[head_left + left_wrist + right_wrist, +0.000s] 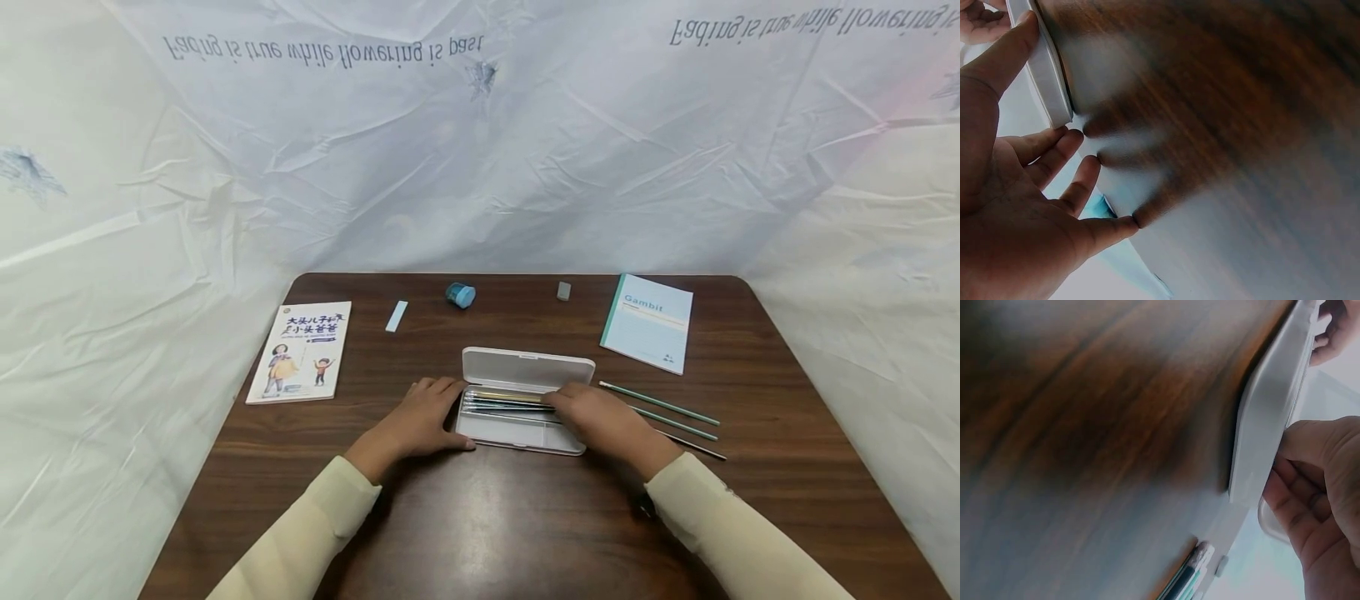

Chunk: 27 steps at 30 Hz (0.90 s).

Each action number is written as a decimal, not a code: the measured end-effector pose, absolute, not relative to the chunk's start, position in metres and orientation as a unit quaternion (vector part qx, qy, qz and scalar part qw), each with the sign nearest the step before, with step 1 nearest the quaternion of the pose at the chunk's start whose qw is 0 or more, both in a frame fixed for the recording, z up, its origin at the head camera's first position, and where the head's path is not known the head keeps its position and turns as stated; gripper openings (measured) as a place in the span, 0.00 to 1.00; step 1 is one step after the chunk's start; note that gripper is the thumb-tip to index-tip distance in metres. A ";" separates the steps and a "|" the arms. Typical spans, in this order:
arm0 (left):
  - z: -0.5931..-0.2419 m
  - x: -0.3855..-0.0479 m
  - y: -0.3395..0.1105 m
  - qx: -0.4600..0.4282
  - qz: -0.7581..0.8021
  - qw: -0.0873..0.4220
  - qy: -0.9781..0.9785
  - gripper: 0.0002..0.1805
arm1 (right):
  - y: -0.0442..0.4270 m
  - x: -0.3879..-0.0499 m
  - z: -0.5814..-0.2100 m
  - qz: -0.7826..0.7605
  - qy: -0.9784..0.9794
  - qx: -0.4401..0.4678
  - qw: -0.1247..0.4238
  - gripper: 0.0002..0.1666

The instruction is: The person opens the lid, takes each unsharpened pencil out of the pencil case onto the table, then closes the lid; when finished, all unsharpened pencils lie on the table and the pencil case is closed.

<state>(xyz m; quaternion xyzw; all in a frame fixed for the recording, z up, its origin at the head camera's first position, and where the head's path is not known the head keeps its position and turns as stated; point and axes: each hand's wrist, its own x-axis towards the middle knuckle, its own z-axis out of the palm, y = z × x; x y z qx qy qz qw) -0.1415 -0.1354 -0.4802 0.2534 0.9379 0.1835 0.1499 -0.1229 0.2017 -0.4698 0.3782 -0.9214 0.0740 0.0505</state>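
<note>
An open, white, rectangular plastic pencil case [498,431] lies mid-bench, its lid raised on the far side, with slim gold and dark-green pencils [504,402] along its far compartment. The left hand [422,423] spreads its fingers wide around the case's left end, thumb at the near edge; the right hand [609,423] bends its fingers over the right end, by the pencil tips, though whether they pinch one I cannot tell. To the right lie two slim green pencils [659,403] and a dark slim pencil [691,444]; farther right, a pale-blue notebook [648,325] reads "Gambit". At the left, a white illustrated paperback [300,354] carries a Chinese title, "大头儿子和小头爸爸". Beyond the brown wooden bench [480,533], a white sheet [450,167] bears flipped lettering, "Fading is true while flowering is past".
</note>
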 end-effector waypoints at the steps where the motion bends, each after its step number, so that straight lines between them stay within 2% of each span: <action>1: -0.480 -0.142 -0.135 0.254 0.183 0.150 0.938 0.55 | 0.203 -0.121 -0.468 0.085 -0.925 0.368 0.044 0.16; 6: -0.479 -0.142 -0.135 0.255 0.183 0.147 0.938 0.55 | 0.214 -0.111 -0.459 0.139 -0.930 0.336 0.052 0.19; 12: -0.479 -0.141 -0.135 0.257 0.188 0.147 0.936 0.55 | 0.243 -0.095 -0.449 0.154 -0.933 0.311 0.098 0.25; 19: -0.478 -0.142 -0.135 0.256 0.192 0.151 0.935 0.55 | 0.298 -0.067 -0.452 0.120 -0.934 0.286 0.176 0.32; 22: -0.478 -0.142 -0.135 0.254 0.190 0.153 0.936 0.55 | 0.318 -0.056 -0.458 0.115 -0.939 0.269 0.183 0.35; 27: -0.478 -0.142 -0.135 0.253 0.191 0.156 0.936 0.55 | 0.341 -0.036 -0.471 0.107 -0.957 0.218 0.158 0.36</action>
